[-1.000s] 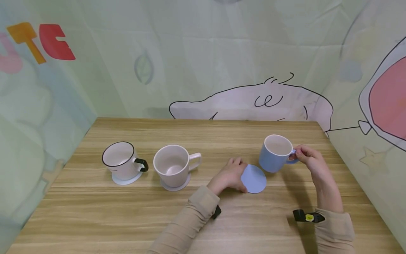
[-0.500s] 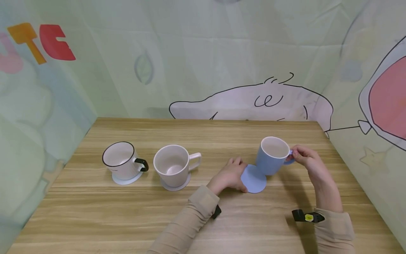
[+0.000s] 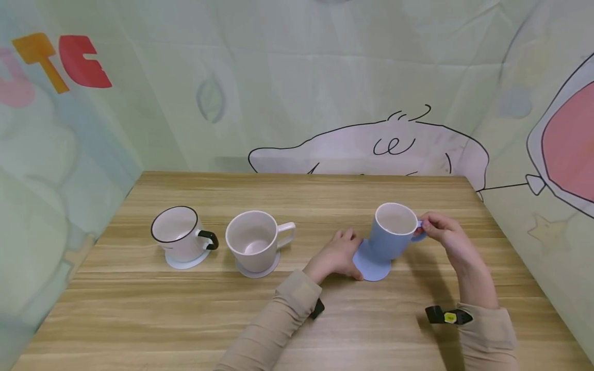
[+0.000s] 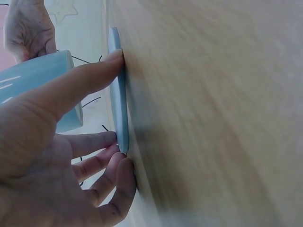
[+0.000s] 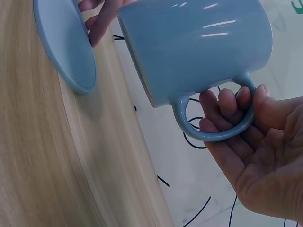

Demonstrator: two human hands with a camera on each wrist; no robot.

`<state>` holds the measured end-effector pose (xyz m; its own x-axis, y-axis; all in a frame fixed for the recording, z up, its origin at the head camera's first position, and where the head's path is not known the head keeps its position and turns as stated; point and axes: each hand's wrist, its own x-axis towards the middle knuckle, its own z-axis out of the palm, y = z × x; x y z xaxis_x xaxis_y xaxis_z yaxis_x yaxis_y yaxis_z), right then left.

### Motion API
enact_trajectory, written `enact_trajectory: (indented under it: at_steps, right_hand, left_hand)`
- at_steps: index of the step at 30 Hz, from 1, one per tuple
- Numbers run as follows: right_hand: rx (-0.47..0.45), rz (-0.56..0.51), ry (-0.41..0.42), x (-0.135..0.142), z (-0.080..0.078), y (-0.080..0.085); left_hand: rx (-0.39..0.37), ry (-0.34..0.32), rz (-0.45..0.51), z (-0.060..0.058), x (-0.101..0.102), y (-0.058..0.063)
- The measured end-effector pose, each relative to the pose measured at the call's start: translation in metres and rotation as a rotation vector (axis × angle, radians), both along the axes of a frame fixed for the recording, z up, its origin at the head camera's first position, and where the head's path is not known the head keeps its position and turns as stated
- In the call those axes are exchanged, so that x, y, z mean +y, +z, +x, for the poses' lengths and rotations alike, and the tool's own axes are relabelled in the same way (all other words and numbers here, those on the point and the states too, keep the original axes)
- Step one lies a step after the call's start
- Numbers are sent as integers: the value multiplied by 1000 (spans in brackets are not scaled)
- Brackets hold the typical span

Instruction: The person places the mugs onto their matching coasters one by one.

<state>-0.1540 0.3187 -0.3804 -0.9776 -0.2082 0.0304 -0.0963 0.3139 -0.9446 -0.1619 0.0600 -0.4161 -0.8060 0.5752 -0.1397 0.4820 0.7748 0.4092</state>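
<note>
By its handle my right hand holds a light blue mug with a white inside. The right wrist view shows the fingers passed through the handle loop and the thumb against it. The mug hangs slightly tilted, its base overlapping the far right part of a round blue coaster in the head view. My left hand grips that coaster at its left side. In the left wrist view, the thumb and fingers span the coaster's edge, close to the tabletop.
Left of my hands, a white mug with a white handle stands on a pale coaster. Farther left, a white mug with a black rim and handle stands on another coaster. Printed cloth walls border the wooden table.
My right hand has carried the blue mug left and slightly toward me, from beside the coaster to over it. The left hand and coaster have stayed in place.
</note>
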Motion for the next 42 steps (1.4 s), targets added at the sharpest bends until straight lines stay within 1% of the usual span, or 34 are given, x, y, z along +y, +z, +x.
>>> enact_trajectory:
  at_steps: [4,12,17,23,26,30,33,37,39,42]
  right_hand:
    - [0,23,10,-2,0,0]
    - [-4,19,46,-7,-2,-2]
    - [-11,53,89,-11,-3,-3]
    - [-9,58,132,-15,-2,-2]
    - [-5,57,141,-15,-3,-3]
    - [-8,51,153,-16,-4,-6]
    - [-7,42,161,-17,-4,-9]
    - [-7,36,168,-18,-5,-11]
    - [-8,35,170,-18,-5,-11]
    - [-11,30,171,-18,-6,-12]
  left_hand:
    - [5,3,2,0,0,0]
    - [1,7,2,0,0,0]
    - [10,4,0,0,0,-1]
    - [22,0,-1,1,-1,-1]
    - [16,11,10,1,-1,-2]
    - [9,52,20,3,-1,-2]
    - [20,75,22,5,-1,-2]
    - [42,76,20,7,-2,-3]
    - [36,81,26,6,-2,-3]
    - [6,97,51,5,-3,-2]
